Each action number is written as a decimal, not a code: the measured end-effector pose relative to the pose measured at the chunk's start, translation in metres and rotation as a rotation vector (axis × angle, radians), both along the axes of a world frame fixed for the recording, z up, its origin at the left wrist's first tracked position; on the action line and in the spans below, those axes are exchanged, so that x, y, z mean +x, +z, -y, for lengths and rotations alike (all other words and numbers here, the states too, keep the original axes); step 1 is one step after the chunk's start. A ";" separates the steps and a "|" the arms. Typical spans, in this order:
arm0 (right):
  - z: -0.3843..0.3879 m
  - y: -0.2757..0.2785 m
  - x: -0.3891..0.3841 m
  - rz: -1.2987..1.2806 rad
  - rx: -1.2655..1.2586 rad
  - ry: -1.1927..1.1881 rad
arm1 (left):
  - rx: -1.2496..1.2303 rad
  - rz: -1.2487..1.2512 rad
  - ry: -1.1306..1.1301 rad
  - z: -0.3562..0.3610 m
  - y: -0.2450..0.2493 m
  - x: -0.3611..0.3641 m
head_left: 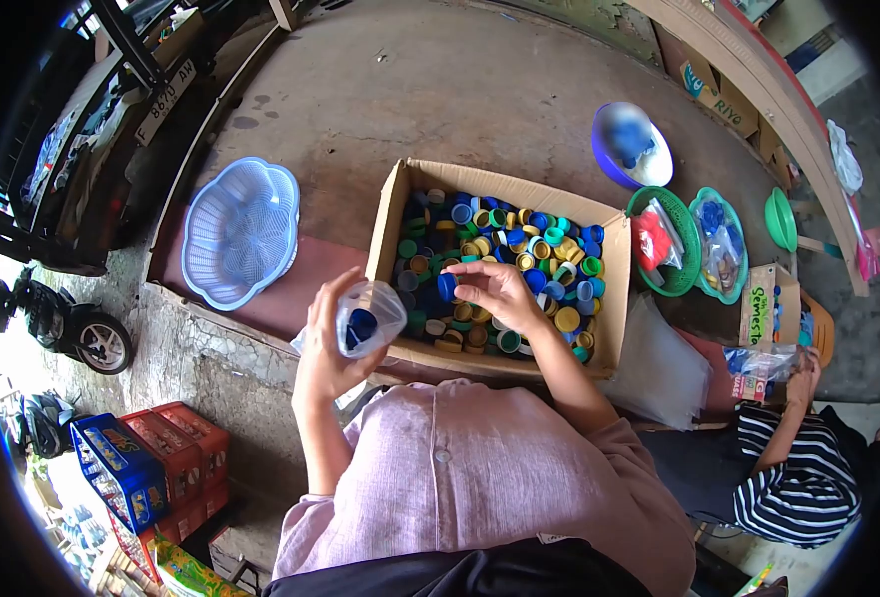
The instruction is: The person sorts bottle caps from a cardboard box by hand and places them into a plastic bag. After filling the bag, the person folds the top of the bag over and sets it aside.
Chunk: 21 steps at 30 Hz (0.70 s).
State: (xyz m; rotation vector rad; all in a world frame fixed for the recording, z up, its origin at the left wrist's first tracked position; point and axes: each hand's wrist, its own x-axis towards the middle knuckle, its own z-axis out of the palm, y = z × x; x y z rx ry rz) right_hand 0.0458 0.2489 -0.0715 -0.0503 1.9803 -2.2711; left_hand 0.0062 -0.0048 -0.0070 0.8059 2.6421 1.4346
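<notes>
My left hand (329, 343) is wrapped round a clear plastic bag (385, 314), its mouth facing up. Inside the bag a dark blue cap (361, 323) shows. Between the thumb and fingers of my right hand (500, 297) is a blue bottle cap (447, 287), held above the left part of a cardboard box (614, 289). Loose bottle caps (530, 261) in blue, green, yellow and white fill the box beneath that hand. The bag is just left of the box, over its near left corner.
A pale blue basket (241, 234) stands left of the box. On the right are a purple basin (609, 149), green baskets (667, 239) and a stack of clear plastic bags (659, 363). A co-worker in a striped sleeve (793, 488) handles a plastic bag. Crates (146, 468) stand lower left.
</notes>
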 end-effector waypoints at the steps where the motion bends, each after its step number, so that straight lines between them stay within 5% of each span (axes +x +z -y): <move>1: 0.006 0.005 0.001 -0.077 -0.034 -0.032 | -0.024 -0.038 -0.051 -0.006 0.003 0.002; 4: 0.024 0.033 0.007 -0.248 -0.006 -0.117 | -0.110 -0.073 -0.146 -0.026 0.017 0.012; 7: 0.031 0.049 0.010 -0.448 0.296 -0.171 | -0.073 -0.113 -0.151 -0.037 0.011 0.013; 11: 0.032 0.059 0.018 -0.435 0.378 -0.176 | -0.050 -0.178 -0.182 -0.040 0.004 0.011; 15: 0.031 0.056 0.021 -0.427 0.377 -0.152 | -0.073 -0.212 -0.190 -0.039 0.005 0.013; 17: 0.033 0.050 0.025 -0.264 0.036 -0.147 | -0.059 -0.209 -0.182 -0.038 0.004 0.013; 20: 0.025 0.045 0.025 -0.264 -0.094 -0.224 | -0.037 -0.201 -0.157 -0.034 0.006 0.011; 21: 0.018 0.046 0.024 -0.261 0.077 -0.295 | -0.030 -0.195 -0.140 -0.033 0.007 0.011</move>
